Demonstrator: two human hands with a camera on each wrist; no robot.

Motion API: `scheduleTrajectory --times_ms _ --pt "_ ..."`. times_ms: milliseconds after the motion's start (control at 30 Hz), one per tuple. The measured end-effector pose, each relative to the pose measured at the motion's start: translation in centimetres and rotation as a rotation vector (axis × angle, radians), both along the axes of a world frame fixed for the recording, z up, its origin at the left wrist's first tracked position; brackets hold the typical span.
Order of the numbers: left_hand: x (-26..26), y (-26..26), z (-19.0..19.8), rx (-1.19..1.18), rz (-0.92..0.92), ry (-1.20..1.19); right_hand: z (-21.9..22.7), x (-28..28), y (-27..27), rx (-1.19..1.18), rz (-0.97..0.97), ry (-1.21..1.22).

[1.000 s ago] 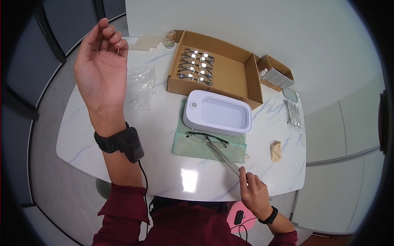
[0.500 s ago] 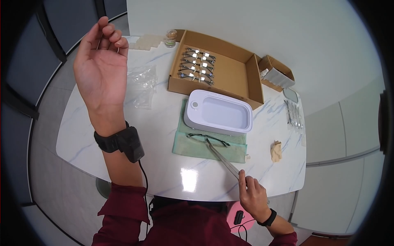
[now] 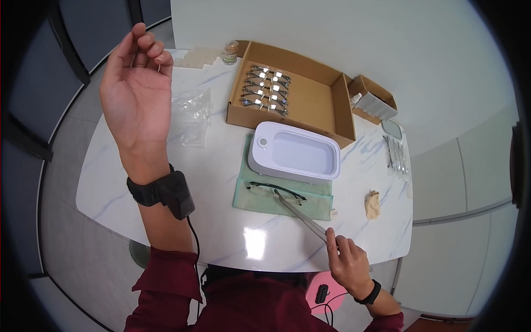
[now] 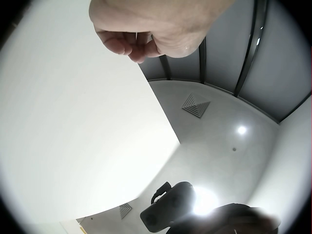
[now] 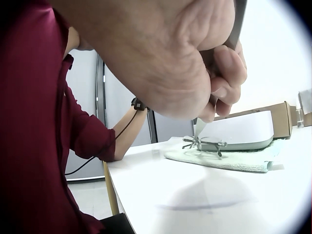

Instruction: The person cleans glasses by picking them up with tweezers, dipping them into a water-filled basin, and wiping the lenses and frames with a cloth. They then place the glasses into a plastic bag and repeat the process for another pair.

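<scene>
In the head view my right hand [image 3: 348, 264] grips long metal tweezers [image 3: 301, 217], whose tips meet the middle of a pair of dark-rimmed glasses [image 3: 276, 191]. The glasses are over a green cloth [image 3: 249, 203], in front of a white tub-shaped device [image 3: 260, 166]. The right wrist view shows curled fingers [image 5: 228, 80] around the tweezers, with the glasses [image 5: 204, 144] low above the cloth [image 5: 219, 161]. My left hand [image 3: 138, 97] is raised palm up at the left, holding nothing, its fingers loosely bent.
Behind the device, a cardboard box [image 3: 315, 99] holds several glasses [image 3: 265, 91]. Clear plastic bags [image 3: 191, 119] and a small jar [image 3: 230, 52] are at the left. A smaller box [image 3: 368, 97], wrapped items [image 3: 395, 155] and a crumpled beige cloth [image 3: 372, 205] are at the right.
The glasses have shifted slightly left and toward the person, tilting along the way. My right hand has moved slightly right since half a second ago. The left hand stays raised.
</scene>
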State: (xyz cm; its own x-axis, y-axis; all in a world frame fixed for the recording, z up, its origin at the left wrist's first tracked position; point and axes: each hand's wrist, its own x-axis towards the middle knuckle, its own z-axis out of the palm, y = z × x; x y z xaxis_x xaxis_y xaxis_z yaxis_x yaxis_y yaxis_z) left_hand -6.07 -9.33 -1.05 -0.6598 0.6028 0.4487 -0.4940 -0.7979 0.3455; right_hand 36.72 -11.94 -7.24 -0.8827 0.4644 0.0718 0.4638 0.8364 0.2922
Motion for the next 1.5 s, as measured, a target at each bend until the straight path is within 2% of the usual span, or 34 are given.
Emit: scheduleTrajectory --times_ms 700,1000,1233,1500 --pt "0.0 0.1 0.0 0.001 -0.004 -0.008 1.8 -0.6 6.1 -0.456 -0.079 0.172" --pt "0.2 0.2 0.3 0.000 -0.002 -0.029 2.2 -1.0 5.1 -0.309 -0.034 0.095" --pt "0.2 0.2 0.1 -0.012 0.015 -0.012 2.6 -1.3 4.7 -0.319 -0.027 0.066" --pt "0.5 0.3 0.5 -0.018 0.016 -0.049 2.9 -1.4 4.4 -0.221 -0.018 0.015"
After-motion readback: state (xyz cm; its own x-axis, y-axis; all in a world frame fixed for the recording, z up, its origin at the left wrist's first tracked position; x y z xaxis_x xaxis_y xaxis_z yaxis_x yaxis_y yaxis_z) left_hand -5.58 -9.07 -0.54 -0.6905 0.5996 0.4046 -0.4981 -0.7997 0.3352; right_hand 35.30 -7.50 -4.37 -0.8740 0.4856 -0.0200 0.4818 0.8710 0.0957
